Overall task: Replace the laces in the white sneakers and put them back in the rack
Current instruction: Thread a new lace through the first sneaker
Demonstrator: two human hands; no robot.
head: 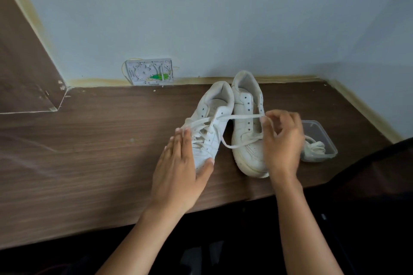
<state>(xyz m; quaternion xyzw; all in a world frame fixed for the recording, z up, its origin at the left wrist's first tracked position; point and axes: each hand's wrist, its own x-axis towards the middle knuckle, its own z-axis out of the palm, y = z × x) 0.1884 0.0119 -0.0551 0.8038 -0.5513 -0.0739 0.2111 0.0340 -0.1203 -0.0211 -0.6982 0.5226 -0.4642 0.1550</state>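
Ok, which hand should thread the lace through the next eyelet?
Probably the right hand: it already pinches the lace, while the left hand lies flat, steadying the laced sneaker.

Home room, likely a bedroom or study corner.
Wood-grain desk (89, 152) sat against pale blue painted walls (201, 18); an open wall junction box (149, 71) with loose wiring was at 12 o'clock; worn sneakers (245, 123) and plastic tub (321, 140) at 2 o'clock.

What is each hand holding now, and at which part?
The right hand pinches the lace near its free end. The left hand holds nothing; it rests flat on the laced sneaker, steadying its toe.
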